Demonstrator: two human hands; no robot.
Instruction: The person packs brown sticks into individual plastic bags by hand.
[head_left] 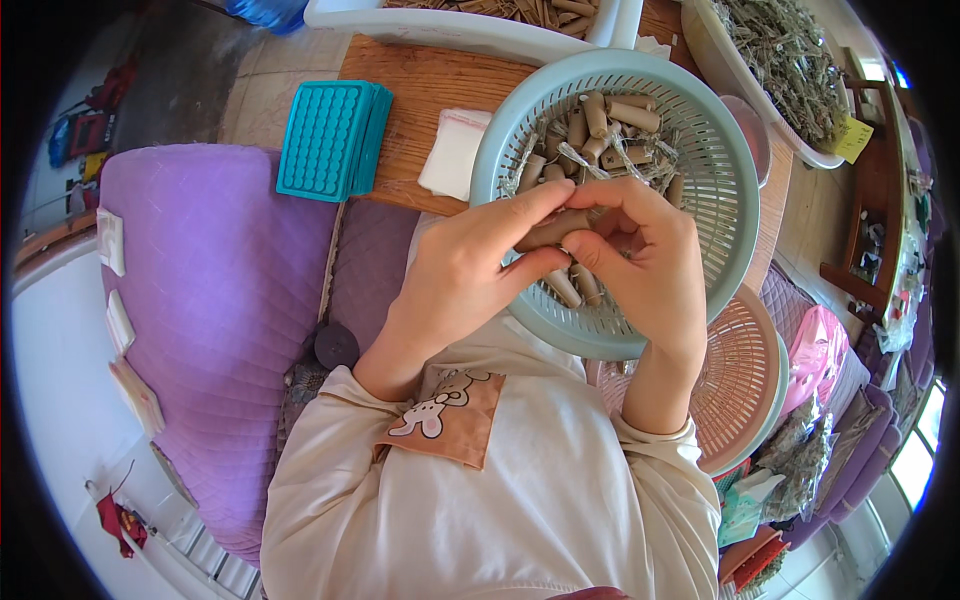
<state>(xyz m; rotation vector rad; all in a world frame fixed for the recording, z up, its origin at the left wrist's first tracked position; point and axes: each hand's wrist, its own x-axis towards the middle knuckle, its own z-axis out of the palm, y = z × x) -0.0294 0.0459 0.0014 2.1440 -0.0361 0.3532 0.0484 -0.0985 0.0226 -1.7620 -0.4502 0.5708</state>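
Both of my hands meet over a pale blue-green slotted plastic basket (748, 215). Between their fingertips is a brown paper tube (548, 231), lying roughly sideways. My left hand (465, 262) pinches its left end with thumb and forefinger. On the other end, the thumb and curled fingers of my right hand (648, 262) are closed, partly hiding the tube. Inside the basket lie several similar brown tubes (596, 115), mixed with crinkled clear wrapping (522, 160). A few more tubes (562, 288) show beneath my hands.
Left of the basket, a stack of teal dimpled trays (325, 142) and a white folded sheet (455, 155) rest on the wooden table (420, 75). White tubs stand behind, one filled with dried greyish-green material (785, 60). A pink slotted basket (742, 375) sits lower right; a purple quilted cover (200, 300) lies left.
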